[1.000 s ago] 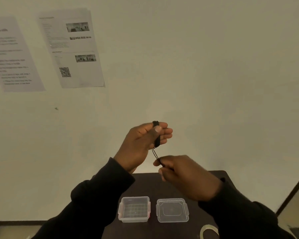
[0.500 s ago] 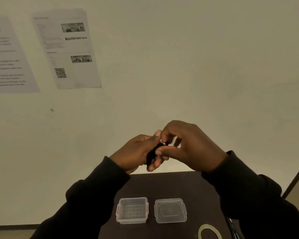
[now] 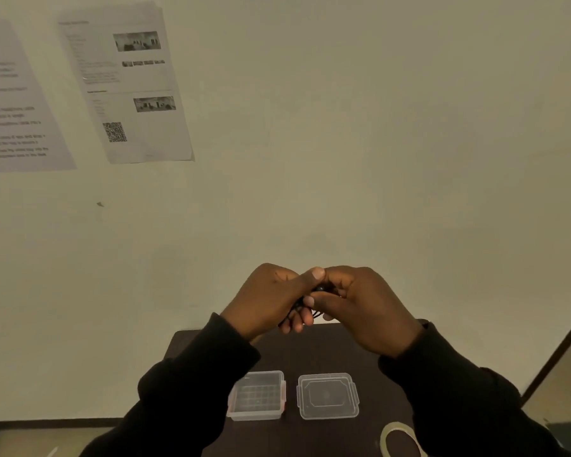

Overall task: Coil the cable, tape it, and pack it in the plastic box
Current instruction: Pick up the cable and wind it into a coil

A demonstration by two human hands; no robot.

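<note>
The left hand (image 3: pixel 267 298) and right hand (image 3: pixel 363 308) met above the far edge of the surface (image 3: pixel 310 361), both pinching a black cable (image 3: pixel 320 289) bunched between their fingertips, with a few strands showing below the fingers. Under the hands the dark surface lay open. Nearer stood the box (image 3: pixel 257 395), without its lid, and the lid (image 3: pixel 327 395) lay just right of it, apart. A tape roll (image 3: pixel 397 438) sat at the near right, cut by the frame edge. The surface's far edge met the wall (image 3: pixel 343 159). Two sheets (image 3: pixel 126 84) hung far left on it; one carried a QR code, the writing too blurred to read.
</note>
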